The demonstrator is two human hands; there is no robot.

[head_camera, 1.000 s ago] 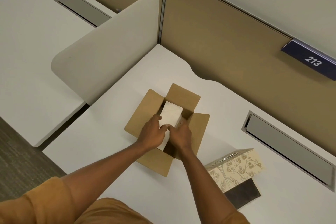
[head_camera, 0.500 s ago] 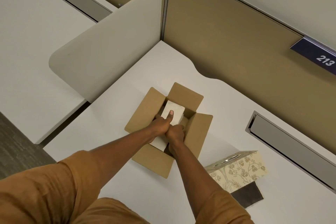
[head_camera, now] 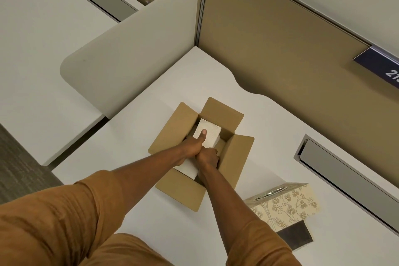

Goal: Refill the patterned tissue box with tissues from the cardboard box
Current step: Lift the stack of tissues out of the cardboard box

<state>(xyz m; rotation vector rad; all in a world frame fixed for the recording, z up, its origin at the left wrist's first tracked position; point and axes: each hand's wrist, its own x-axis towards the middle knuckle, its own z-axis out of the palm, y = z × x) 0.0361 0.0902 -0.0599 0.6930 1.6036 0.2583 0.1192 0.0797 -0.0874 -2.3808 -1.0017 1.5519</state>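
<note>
A brown cardboard box (head_camera: 177, 127) stands open on the white desk with its flaps spread out. Inside it lies a white stack of tissues (head_camera: 212, 131). My left hand (head_camera: 194, 147) grips the stack from the left, thumb pressed on its top. My right hand (head_camera: 208, 156) is curled around the stack's near right side, its fingers reaching down into the box. The patterned tissue box (head_camera: 289, 207), cream with a brown floral print and a metal-rimmed top opening, stands to the right of the cardboard box, apart from both hands.
A dark flat panel (head_camera: 295, 236) lies under the patterned box's near end. A grey cable slot (head_camera: 336, 170) is set into the desk (head_camera: 151, 103) at right. A curved divider (head_camera: 129, 49) stands at left, a tan partition wall (head_camera: 280, 49) behind.
Both hands have pushed deeper into the cardboard box and closed on the tissue stack, the left thumb now lying on top. The camera has shifted slightly.
</note>
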